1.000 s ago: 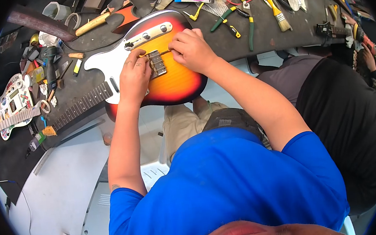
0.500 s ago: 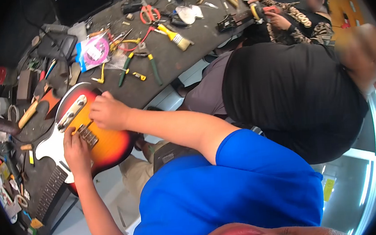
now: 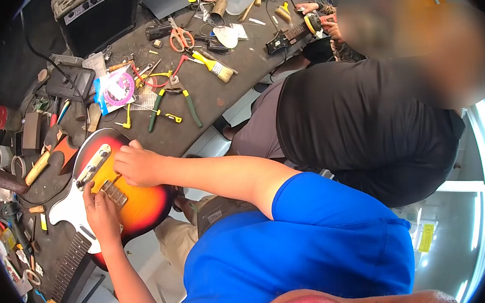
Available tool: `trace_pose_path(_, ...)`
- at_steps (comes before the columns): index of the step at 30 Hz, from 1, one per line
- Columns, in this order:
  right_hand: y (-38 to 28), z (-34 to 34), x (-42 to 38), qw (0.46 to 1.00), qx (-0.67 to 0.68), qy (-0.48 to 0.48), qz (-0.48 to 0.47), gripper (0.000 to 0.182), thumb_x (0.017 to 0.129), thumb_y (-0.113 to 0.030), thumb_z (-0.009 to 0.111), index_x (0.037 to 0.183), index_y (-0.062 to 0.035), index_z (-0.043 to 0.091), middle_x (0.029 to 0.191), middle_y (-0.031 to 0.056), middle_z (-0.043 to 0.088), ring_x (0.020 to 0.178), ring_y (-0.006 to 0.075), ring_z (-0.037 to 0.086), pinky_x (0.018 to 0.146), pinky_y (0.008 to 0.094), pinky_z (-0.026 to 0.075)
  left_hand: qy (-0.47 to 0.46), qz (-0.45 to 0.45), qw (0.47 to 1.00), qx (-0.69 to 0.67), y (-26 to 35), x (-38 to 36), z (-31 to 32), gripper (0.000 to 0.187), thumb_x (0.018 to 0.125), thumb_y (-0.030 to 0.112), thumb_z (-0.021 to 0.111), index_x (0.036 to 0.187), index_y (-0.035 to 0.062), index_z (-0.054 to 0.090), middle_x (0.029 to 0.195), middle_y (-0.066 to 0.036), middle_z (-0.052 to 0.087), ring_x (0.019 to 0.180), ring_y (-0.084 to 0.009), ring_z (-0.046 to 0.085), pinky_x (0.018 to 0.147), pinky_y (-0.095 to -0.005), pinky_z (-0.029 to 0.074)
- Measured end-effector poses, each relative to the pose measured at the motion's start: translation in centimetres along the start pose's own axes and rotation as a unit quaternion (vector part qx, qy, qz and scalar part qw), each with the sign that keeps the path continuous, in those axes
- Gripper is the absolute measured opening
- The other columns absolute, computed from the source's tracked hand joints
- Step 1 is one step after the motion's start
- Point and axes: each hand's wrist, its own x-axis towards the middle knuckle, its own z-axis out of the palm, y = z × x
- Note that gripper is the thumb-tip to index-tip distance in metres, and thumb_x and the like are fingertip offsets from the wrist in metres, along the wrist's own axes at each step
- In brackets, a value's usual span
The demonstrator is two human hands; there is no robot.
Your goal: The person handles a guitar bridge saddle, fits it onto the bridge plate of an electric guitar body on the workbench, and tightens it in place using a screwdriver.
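An electric guitar (image 3: 144, 205) with a sunburst body and a white pickguard lies at the table's near edge, its neck (image 3: 70, 261) toward the lower left. My right hand (image 3: 135, 165) is closed in a pinch over the body, with a thin dark rod-like tool (image 3: 117, 177) at its fingertips, reaching to the end of the metal bridge (image 3: 115, 194). The tool's kind is too small to make out. Beside the bridge, my left hand (image 3: 103, 215) rests with fingers extended on the guitar. Above both hands sits the metal control plate (image 3: 94, 165) with its knobs.
Pliers (image 3: 189, 107), a yellow-handled brush (image 3: 216, 67), scissors (image 3: 179, 38) and a purple coil in a packet (image 3: 118, 89) lie across the workbench (image 3: 215, 96). An amplifier (image 3: 98, 20) stands behind. A person in black (image 3: 354, 125) is close on my right; another's hands hold a tool.
The view has tilted so that more of the amplifier shows and the guitar appears lower. Both hands stay at the bridge, with only slight finger movement.
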Motion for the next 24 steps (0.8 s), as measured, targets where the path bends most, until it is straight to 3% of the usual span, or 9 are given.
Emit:
trace_pose_path(6, 0.3, 0.7, -0.1, 0.999, -0.035, -0.010, 0.002, 0.008, 0.087, -0.016, 0.068, 0.094, -0.0143, 0.072, 0.096, 0.0053, 0.065, 0.097, 0.0277, 0.061, 0.086, 0.0474, 0.042, 0.005, 0.010, 1.000, -0.019, 0.1, 0.2, 0.4, 0.014, 0.095, -0.005, 0.064, 0.109, -0.0039, 0.067, 0.151, -0.020, 0.059, 0.113, -0.0379, 0.071, 0.093, -0.0481, 0.058)
trace_pose_path(9, 0.3, -0.2, 0.6, 0.997, -0.024, -0.062, 0.036, 0.007, 0.085, -0.014, 0.065, 0.084, -0.0146, 0.073, 0.089, 0.0048, 0.071, 0.089, 0.0321, 0.067, 0.078, 0.0537, 0.044, -0.028, -0.020, 0.995, -0.093, 0.4, 0.3, -0.3, 0.015, 0.092, -0.004, 0.064, 0.108, -0.0044, 0.066, 0.150, -0.022, 0.059, 0.106, -0.0401, 0.070, 0.091, -0.0485, 0.059)
trace_pose_path(10, 0.7, 0.4, 0.5, 0.994, -0.019, -0.096, 0.039, 0.006, 0.085, -0.015, 0.067, 0.087, -0.0134, 0.072, 0.092, 0.0057, 0.071, 0.092, 0.0322, 0.067, 0.079, 0.0545, 0.044, -0.028, -0.025, 0.995, -0.096, 0.7, 0.3, -0.6, 0.016, 0.092, -0.003, 0.064, 0.107, -0.0045, 0.066, 0.149, -0.023, 0.059, 0.104, -0.0408, 0.069, 0.091, -0.0487, 0.059)
trace_pose_path(11, 0.3, -0.2, 0.4, 0.999, -0.022, -0.040, 0.006, 0.007, 0.085, -0.015, 0.069, 0.092, -0.0130, 0.072, 0.097, 0.0068, 0.071, 0.097, 0.0306, 0.067, 0.080, 0.0531, 0.044, -0.001, 0.015, 0.998, -0.062, 0.6, 0.5, -0.7, 0.013, 0.091, -0.003, 0.066, 0.104, -0.0032, 0.065, 0.148, -0.022, 0.060, 0.103, -0.0389, 0.070, 0.089, -0.0480, 0.060)
trace_pose_path(12, -0.2, -0.6, 0.6, 0.996, -0.063, -0.069, 0.011, 0.010, 0.087, -0.015, 0.072, 0.097, -0.0133, 0.071, 0.099, 0.0049, 0.069, 0.099, 0.0284, 0.065, 0.084, 0.0502, 0.042, 0.030, 0.052, 0.998, -0.026, 0.5, 0.8, -0.8, 0.011, 0.090, -0.003, 0.068, 0.100, -0.0019, 0.064, 0.146, -0.021, 0.061, 0.102, -0.0371, 0.072, 0.087, -0.0474, 0.061)
trace_pose_path(14, 0.2, -0.1, 0.6, 1.000, 0.012, -0.012, -0.002, 0.013, 0.088, -0.012, 0.076, 0.099, -0.0143, 0.070, 0.097, 0.0020, 0.067, 0.098, 0.0263, 0.064, 0.087, 0.0469, 0.040, 0.025, 0.044, 0.998, -0.027, 0.6, 0.7, -1.3, 0.017, 0.088, -0.001, 0.073, 0.104, -0.0013, 0.067, 0.144, -0.017, 0.062, 0.100, -0.0335, 0.074, 0.085, -0.0439, 0.063)
trace_pose_path(20, 0.2, 0.3, 0.6, 0.999, -0.010, -0.032, -0.009, 0.020, 0.086, -0.011, 0.078, 0.103, -0.0149, 0.069, 0.100, 0.0018, 0.066, 0.099, 0.0247, 0.063, 0.089, 0.0435, 0.039, 0.040, 0.034, 0.998, -0.019, -0.3, 0.0, -0.8, 0.021, 0.087, -0.001, 0.081, 0.105, 0.0011, 0.071, 0.145, -0.014, 0.061, 0.097, -0.0259, 0.073, 0.078, -0.0419, 0.063)
trace_pose_path(24, 0.5, 0.3, 0.8, 0.999, 0.013, -0.044, -0.003, 0.029, 0.086, -0.018, 0.081, 0.112, -0.0143, 0.068, 0.102, 0.0043, 0.063, 0.098, 0.0265, 0.061, 0.089, 0.0458, 0.039, 0.030, 0.037, 0.999, -0.016, -0.4, 0.1, -0.5, 0.020, 0.088, 0.001, 0.081, 0.105, 0.0019, 0.071, 0.149, -0.013, 0.058, 0.098, -0.0273, 0.073, 0.078, -0.0408, 0.064)
